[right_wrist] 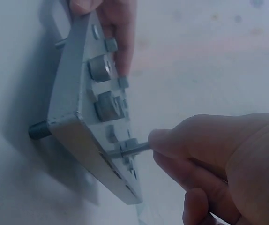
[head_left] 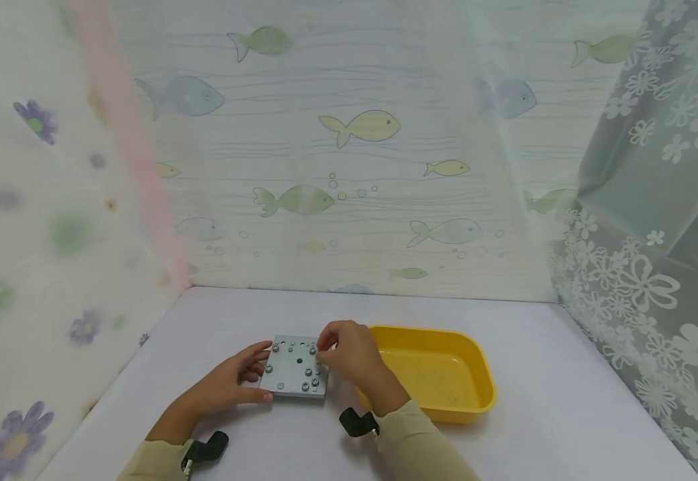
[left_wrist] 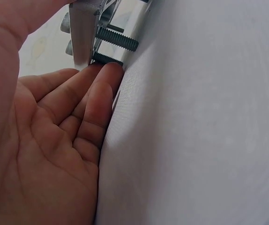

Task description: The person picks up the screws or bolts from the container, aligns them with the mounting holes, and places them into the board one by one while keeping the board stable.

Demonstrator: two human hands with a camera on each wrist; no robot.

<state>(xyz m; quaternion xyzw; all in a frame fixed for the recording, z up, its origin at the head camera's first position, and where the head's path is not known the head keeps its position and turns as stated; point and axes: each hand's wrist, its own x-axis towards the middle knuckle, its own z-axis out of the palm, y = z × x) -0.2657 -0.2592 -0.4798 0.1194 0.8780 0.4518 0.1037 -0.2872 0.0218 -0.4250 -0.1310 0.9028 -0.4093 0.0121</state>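
A square silver metal plate (head_left: 288,377) stands raised over the white table, with several socket-head bolts (right_wrist: 100,69) on its face. Threaded bolt shanks (left_wrist: 118,39) stick out from its underside in the left wrist view. My left hand (head_left: 222,384) holds the plate at its left side, thumb on the near edge and fingers toward the far corner. Between thumb and forefinger, my right hand (head_left: 355,354) pinches a thin metal pin (right_wrist: 137,149). The pin's far end meets the plate's face close to its right edge, beside the bolt heads.
A yellow plastic tray (head_left: 485,394) stands just right of the plate, partly behind my right hand and forearm. White cloth (head_left: 252,441) covers the table. Printed curtains (head_left: 361,80) enclose it at the back and sides.
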